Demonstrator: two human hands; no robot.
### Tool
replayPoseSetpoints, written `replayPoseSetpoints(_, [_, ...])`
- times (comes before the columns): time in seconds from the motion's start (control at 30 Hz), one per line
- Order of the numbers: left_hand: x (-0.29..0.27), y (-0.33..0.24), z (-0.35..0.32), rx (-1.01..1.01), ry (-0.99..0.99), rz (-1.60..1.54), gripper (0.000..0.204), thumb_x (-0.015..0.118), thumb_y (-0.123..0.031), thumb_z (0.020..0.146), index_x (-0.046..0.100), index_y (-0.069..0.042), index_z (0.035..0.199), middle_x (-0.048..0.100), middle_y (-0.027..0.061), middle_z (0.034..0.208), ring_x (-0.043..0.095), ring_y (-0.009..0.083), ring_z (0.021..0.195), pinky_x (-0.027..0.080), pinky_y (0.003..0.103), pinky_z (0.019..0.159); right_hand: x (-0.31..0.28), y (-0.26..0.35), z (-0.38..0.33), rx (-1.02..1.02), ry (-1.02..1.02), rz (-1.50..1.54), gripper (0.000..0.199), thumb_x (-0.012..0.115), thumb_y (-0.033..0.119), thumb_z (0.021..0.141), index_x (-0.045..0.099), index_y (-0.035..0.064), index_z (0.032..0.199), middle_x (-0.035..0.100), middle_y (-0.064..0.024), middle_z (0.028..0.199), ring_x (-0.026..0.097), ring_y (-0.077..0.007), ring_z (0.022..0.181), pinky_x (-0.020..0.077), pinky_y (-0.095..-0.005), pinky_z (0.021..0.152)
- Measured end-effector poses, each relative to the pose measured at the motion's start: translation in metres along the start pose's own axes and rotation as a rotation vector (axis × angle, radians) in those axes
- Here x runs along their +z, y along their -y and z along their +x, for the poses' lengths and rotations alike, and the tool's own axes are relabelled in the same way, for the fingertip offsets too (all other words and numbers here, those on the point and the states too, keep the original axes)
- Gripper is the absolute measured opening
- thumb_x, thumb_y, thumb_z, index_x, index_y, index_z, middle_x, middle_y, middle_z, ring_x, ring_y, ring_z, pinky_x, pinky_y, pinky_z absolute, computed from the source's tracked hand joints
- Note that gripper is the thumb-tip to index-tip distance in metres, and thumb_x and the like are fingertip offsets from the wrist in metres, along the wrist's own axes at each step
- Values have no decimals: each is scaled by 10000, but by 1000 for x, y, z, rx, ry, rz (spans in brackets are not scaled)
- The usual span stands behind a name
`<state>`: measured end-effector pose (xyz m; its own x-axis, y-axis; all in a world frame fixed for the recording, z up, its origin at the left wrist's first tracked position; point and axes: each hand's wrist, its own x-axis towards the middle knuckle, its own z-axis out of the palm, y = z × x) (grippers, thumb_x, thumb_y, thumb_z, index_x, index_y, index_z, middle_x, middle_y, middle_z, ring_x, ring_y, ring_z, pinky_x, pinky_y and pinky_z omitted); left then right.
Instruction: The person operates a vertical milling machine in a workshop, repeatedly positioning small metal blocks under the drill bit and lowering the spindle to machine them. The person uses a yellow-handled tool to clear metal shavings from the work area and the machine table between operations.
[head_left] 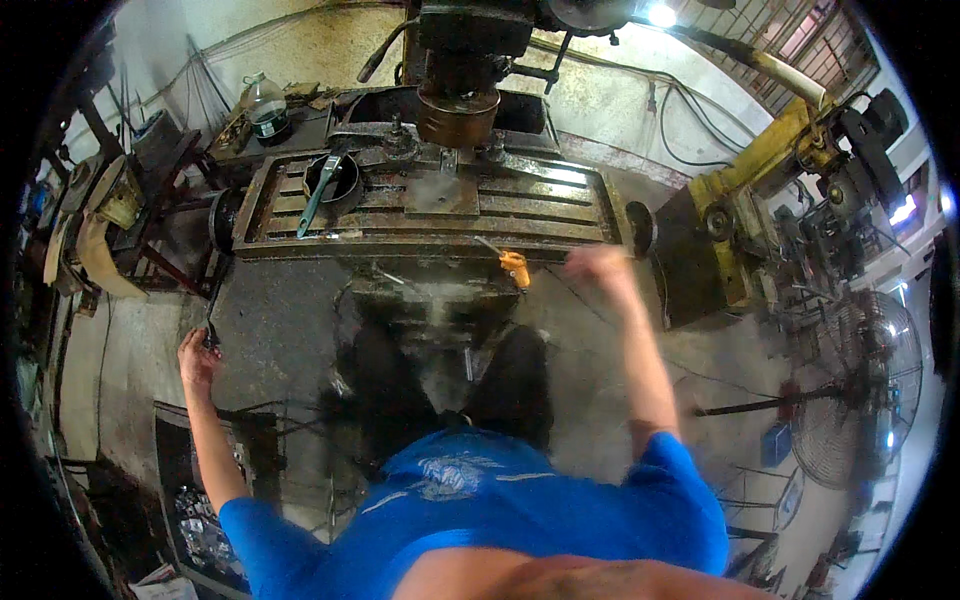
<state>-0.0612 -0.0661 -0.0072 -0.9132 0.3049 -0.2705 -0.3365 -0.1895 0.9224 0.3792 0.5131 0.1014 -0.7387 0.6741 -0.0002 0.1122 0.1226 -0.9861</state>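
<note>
My left hand (197, 360) is out at the left, below the left end of the milling machine's table (400, 245). Its fingers are curled round a small dark handle (210, 337), which looks like the end of a crank by the left handwheel (222, 221). My right hand (600, 268) hangs in front of the table's right end, smeared by motion, so its fingers cannot be made out. Nearest to it is an orange air blow gun (515, 268) at the table's front edge. A flat metal block (442, 193) lies under the spindle head (458, 115).
A brush (320, 195) leans across a dark round pan (345, 182) on the table. Behind stands a clear plastic bottle (265, 108). At right are a yellow machine (715, 240) and a large fan (860, 390). Metal pieces (205, 530) fill a bin at lower left.
</note>
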Motion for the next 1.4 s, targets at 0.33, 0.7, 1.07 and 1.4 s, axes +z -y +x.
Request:
replayPoseSetpoints(0.33, [61,-38,-43,104,-73,-18,347,504,-131,827,414,-18,1143,519,78,808,487,170,533,402,313,463,63,-186,49,214,33,-160,154,605,152,667,588,-1,677,589,-25,665,520,-131,642,414,-294,593])
replayPoseSetpoints(0.7, [72,-6,-59,89,-143,85,353,525,-188,775,498,-33,1092,519,31,777,453,127,532,335,270,433,74,6,-47,-103,1109,-294,556,502,47,589,485,62,1145,450,-76,1172,392,-201,1157,281,-327,989])
replayPoseSetpoints(1.07, [187,76,-93,-130,87,52,241,523,-182,750,516,-56,956,523,39,688,415,113,421,308,242,365,196,32,-82,-252,805,-1263,255,539,256,594,598,18,668,605,-199,683,603,-353,670,488,-422,614])
replayPoseSetpoints(1.4, [184,76,-70,-78,5,86,179,515,-184,783,516,-63,914,509,34,687,409,101,435,314,252,371,189,68,-48,-194,557,-1333,320,561,344,575,634,40,641,616,-169,671,619,-307,658,499,-387,594])
